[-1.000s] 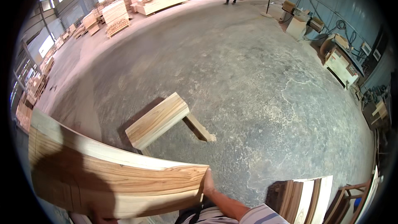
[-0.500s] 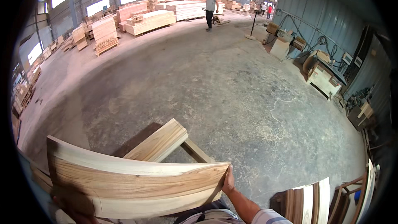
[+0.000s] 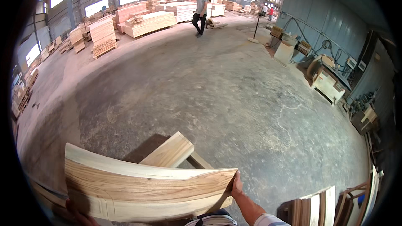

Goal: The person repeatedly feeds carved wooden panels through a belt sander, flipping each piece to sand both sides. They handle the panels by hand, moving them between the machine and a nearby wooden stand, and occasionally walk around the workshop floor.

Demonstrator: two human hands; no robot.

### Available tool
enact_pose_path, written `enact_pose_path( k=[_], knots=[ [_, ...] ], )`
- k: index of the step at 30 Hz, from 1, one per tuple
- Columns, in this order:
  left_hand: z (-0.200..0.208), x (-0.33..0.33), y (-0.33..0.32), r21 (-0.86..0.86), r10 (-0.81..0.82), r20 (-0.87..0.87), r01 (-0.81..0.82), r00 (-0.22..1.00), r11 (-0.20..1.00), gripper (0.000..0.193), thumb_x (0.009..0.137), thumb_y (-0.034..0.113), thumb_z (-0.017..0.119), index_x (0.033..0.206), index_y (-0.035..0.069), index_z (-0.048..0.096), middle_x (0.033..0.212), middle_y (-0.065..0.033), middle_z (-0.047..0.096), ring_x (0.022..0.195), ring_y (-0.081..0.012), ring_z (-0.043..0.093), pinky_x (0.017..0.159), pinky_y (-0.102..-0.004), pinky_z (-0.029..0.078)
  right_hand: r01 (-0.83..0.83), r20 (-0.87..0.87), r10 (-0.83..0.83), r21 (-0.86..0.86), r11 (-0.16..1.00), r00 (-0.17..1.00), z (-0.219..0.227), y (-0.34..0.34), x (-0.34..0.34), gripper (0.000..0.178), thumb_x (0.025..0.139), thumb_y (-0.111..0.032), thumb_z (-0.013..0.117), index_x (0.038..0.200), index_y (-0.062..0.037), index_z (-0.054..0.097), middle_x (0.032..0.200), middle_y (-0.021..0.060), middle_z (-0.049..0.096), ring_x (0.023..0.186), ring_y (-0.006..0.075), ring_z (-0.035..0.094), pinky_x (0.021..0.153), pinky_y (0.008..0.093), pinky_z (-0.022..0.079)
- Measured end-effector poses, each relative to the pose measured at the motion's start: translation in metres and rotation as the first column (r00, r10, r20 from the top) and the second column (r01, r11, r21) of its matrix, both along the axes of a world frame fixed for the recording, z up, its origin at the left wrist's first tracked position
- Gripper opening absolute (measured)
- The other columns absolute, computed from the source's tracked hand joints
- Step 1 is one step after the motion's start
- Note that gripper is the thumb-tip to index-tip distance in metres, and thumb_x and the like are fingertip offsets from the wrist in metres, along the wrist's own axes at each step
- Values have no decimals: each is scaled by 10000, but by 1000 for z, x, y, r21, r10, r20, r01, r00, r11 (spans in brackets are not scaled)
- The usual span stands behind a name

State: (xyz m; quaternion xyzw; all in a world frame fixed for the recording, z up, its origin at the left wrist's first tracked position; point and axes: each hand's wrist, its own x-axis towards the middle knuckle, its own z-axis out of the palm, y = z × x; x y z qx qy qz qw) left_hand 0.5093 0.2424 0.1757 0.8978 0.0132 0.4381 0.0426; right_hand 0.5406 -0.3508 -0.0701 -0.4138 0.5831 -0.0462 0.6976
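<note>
Board (image 3: 159,189) is between right hand (image 3: 237,187) and left hand (image 3: 78,214): long, pale along both edges, brown wavy grain in its middle, dark shadow near left hand. The right hand pinches its end; how left hand holds, I cannot tell.

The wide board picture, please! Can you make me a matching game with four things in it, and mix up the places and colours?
Things
1. wide board
2. right hand
3. person in the grey top
4. blue-grey wall

Matches
A. far off and upright
B. at the picture's upper right
C. streaky brown and cream
D. holding the right end of something wooden

Right pairs
1-C, 2-D, 3-A, 4-B
</note>
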Motion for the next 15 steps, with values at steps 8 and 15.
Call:
enact_pose_path(
  k=[8,15],
  knots=[
    [-1,26,-3,457,551,-512,-334,659,824,329,876,0,429,1201,22,474,1097,-180,561,941,-327,546,811,-386,445,-204,1,209,-209,956,978,-5,-30,118,785,798,-637,465,1134,66,556,1107,188,584,1041,269,542,874,365,410],
    [-21,89,-8,-648,-134,-697,-537,705,541,370,836,135,540,1203,92,521,1120,-119,571,1040,-274,535,941,-407,374,-393,-153,363,-411,822,919,61,-52,197,808,818,-642,421,1056,113,581,1045,286,588,1034,324,550,857,374,404]
  ],
)
